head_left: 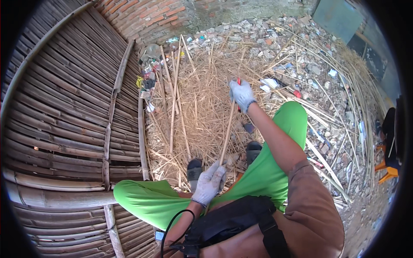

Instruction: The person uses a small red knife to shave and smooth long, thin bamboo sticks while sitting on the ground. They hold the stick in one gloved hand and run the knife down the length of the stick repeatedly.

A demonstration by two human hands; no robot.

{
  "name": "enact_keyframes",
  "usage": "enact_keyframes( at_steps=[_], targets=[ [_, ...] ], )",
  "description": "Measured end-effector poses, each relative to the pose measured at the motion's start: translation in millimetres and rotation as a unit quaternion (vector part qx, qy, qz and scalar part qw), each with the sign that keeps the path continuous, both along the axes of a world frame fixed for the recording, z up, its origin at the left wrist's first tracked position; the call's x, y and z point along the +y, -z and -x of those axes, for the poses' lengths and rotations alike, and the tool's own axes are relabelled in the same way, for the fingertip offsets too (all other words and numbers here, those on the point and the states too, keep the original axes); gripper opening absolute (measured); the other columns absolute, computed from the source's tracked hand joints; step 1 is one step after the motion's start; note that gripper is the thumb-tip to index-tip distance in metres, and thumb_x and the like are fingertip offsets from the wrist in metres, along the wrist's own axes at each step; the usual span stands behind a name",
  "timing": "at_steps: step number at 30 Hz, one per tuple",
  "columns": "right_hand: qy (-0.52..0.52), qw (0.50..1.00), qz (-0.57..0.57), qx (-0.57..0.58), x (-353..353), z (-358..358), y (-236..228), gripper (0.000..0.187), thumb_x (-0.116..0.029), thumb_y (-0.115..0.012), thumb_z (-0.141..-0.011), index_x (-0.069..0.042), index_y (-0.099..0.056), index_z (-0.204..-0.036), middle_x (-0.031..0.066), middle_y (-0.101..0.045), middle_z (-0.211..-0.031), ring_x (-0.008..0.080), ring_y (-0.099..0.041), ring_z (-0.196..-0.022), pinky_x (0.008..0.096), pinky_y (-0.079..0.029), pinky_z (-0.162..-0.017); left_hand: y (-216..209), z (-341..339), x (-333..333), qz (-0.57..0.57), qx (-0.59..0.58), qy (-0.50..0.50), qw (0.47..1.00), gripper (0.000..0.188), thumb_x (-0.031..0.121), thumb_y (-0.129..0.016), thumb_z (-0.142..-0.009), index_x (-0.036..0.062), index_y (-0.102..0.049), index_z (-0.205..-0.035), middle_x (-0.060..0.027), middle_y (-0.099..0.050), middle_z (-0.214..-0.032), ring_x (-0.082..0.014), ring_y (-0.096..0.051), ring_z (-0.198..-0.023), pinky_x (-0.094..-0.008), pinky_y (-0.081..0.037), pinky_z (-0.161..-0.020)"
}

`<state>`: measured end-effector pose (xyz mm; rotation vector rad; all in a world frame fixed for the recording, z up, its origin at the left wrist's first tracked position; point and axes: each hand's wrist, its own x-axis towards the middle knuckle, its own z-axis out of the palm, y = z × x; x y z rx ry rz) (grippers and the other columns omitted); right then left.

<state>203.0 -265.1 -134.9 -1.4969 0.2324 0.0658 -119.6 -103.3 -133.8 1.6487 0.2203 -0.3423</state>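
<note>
A long, thin bamboo stick (228,132) slants between my knees, pointing away from me. Its near part is gripped by my left hand (209,183), in a whitish work glove, just above my lap. Farther out, my right hand (242,94), gloved as well, is closed on a red-handled tool (239,80) at the stick's far part. Red shows above and below the fist; the tool's working end is too small to make out. Dry straw-like shavings (206,99) cover the ground beneath the stick.
A slatted bamboo platform (69,116) fills the left side. Several bamboo strips (175,103) lie over the shavings, with more long strips (327,161) on the rubble at right. A brick wall (146,17) stands at the back. Orange chair legs (388,172) show at far right.
</note>
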Motion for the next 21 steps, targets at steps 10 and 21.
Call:
enact_keyframes(
  at_steps=[10, 21],
  targets=[
    [-0.102, 0.99, 0.092, -0.039, 7, -32, 36, 0.013, -0.022, -0.059, -0.105, -0.009, -0.062, -0.102, 0.0026, -0.059, -0.076, 0.0209, -0.061, -0.064, 0.041, -0.047, -0.061, 21, 0, -32, -0.221, -0.199, 0.054, 0.953, 0.044, 0.025, -0.057, -0.114, -0.0034, -0.058, -0.147, -0.0295, -0.067, -0.079, -0.0482, -0.07, -0.074, -0.0536, -0.053, -0.063],
    [-0.203, 0.976, -0.071, -0.025, 42, 38, 1, 0.024, -0.027, -0.063, -0.109, -0.008, -0.06, -0.124, 0.0021, -0.067, -0.083, 0.0125, -0.063, -0.062, 0.0309, -0.051, -0.053, -14, -52, 19, 0.378, 0.088, -0.064, 0.919, 0.044, 0.032, -0.066, -0.113, 0.0012, -0.06, -0.143, 0.0054, -0.049, -0.078, -0.0046, -0.043, -0.057, -0.0223, -0.035, -0.047]
  ],
)
